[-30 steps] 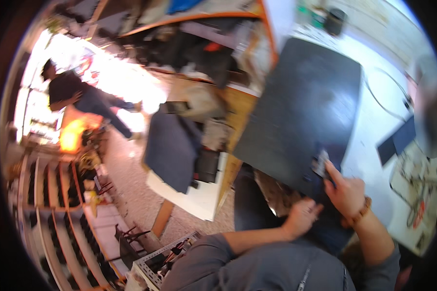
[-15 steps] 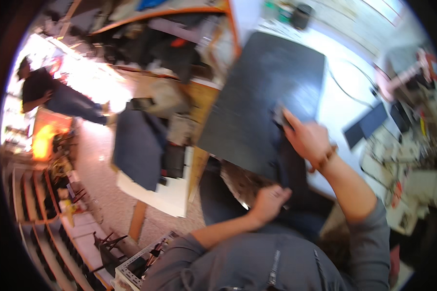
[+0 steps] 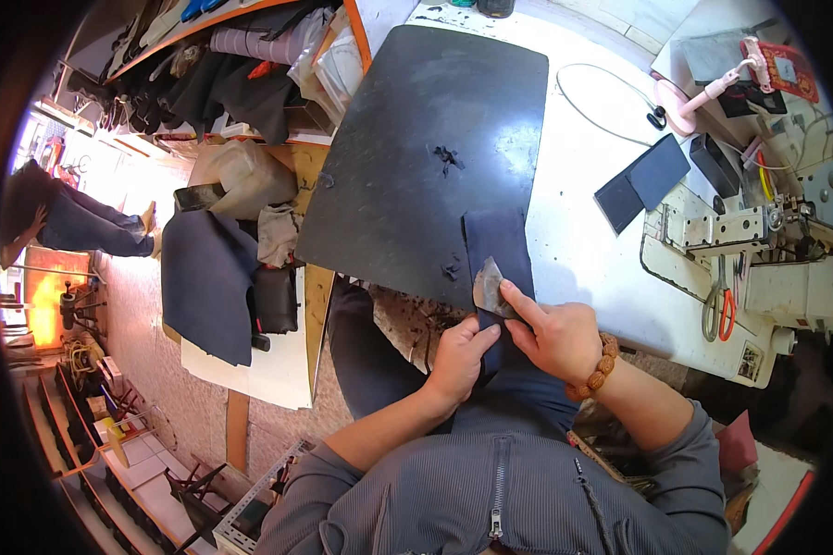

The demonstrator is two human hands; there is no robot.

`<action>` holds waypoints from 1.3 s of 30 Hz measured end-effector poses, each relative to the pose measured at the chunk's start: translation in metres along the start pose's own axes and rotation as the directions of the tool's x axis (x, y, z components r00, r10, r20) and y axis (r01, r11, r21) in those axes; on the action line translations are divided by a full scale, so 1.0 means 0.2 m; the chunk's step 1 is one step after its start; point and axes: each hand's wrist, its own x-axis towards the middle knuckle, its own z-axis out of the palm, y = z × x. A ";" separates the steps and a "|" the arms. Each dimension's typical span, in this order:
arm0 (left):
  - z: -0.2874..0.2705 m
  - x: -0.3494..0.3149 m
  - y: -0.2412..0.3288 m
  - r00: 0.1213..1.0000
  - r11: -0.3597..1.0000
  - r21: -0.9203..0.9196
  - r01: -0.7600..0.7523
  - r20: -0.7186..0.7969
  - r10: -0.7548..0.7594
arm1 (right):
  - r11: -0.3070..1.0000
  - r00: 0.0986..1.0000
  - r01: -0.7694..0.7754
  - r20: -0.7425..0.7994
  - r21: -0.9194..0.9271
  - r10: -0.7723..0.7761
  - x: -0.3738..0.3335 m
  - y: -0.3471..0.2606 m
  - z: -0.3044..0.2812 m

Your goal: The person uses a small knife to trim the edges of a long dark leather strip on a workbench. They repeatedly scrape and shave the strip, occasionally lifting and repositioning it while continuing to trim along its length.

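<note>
My right hand (image 3: 565, 340) is closed on a flat grey skiving knife (image 3: 491, 285), its index finger stretched along the blade. The blade rests against a dark blue strip of leather (image 3: 498, 242) that lies over the near right edge of a big black board (image 3: 407, 120). Right beside it, my left hand (image 3: 458, 359) pinches the strip's near end, below the board's edge and over my lap. The fingertips of both hands almost meet. Dark shavings (image 3: 448, 159) are scattered on the board, some close to the strip.
A white table (image 3: 583, 157) supports the board; on it are a phone-like dark slab (image 3: 642, 183), a cable and scissors (image 3: 720, 305). A sewing machine (image 3: 787, 250) stands at the right. Dark sheet material (image 3: 208, 277) lies on the left stand. Another person (image 3: 74, 217) is far left.
My right hand with the knife has come from farther up the board to its near edge. My left hand is now beside it, pinching the strip. The view has shifted and sharpened.
</note>
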 end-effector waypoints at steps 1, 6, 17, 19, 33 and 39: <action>0.01 0.00 0.00 0.999 0.997 0.069 -0.038 -0.015 0.039 | 1.000 1.000 0.000 0.007 -0.012 0.000 0.01 0.00 0.00; 0.01 0.00 0.03 0.988 0.901 0.421 -0.109 -0.057 0.146 | 1.000 1.000 -0.009 -0.012 -0.029 0.008 0.06 -0.02 0.00; -0.01 0.01 0.03 0.979 0.864 0.479 -0.157 -0.040 0.200 | 0.999 0.999 -0.014 -0.047 -0.045 0.012 0.18 0.03 0.03; 0.00 0.00 0.03 0.976 0.865 0.472 -0.168 -0.042 0.212 | 0.999 0.999 -0.016 -0.044 -0.042 0.015 0.20 0.03 0.02; 0.01 0.00 0.01 0.957 0.831 0.525 -0.182 -0.098 0.272 | 0.990 0.993 -0.089 -0.089 -0.110 0.080 0.34 0.09 0.05; 0.03 -0.03 0.08 0.985 0.797 0.603 0.011 -0.144 0.096 | 0.987 0.993 -0.110 0.019 -0.114 0.113 0.52 0.10 -0.02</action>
